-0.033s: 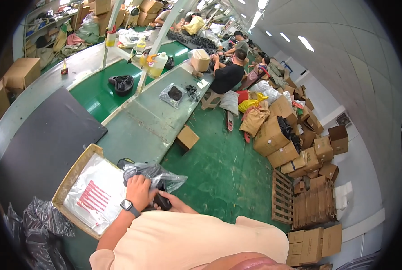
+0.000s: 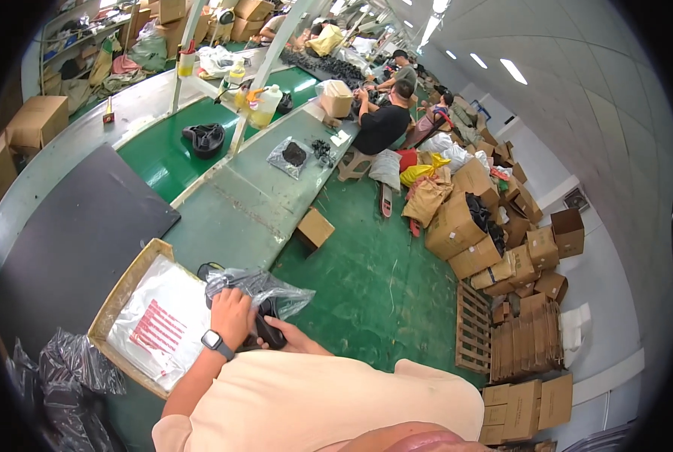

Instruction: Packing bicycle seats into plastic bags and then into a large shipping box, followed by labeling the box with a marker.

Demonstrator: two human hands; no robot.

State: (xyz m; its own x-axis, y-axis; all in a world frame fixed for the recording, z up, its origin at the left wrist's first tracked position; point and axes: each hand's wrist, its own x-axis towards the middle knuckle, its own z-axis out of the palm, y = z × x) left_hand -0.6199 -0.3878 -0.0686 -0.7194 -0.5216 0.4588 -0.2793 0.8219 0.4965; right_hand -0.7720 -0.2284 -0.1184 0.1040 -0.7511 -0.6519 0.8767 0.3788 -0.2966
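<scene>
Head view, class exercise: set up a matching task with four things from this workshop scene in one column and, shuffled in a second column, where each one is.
Things:
1. black part
2. wristwatch
3. small cardboard box
4. wooden pallet

Places:
A. on the green floor beside the bench
B. standing on edge by the flattened cartons
C. between the left hand and right hand, at a clear plastic bag
D. on the left wrist

Pairs: 1-C, 2-D, 3-A, 4-B
</scene>
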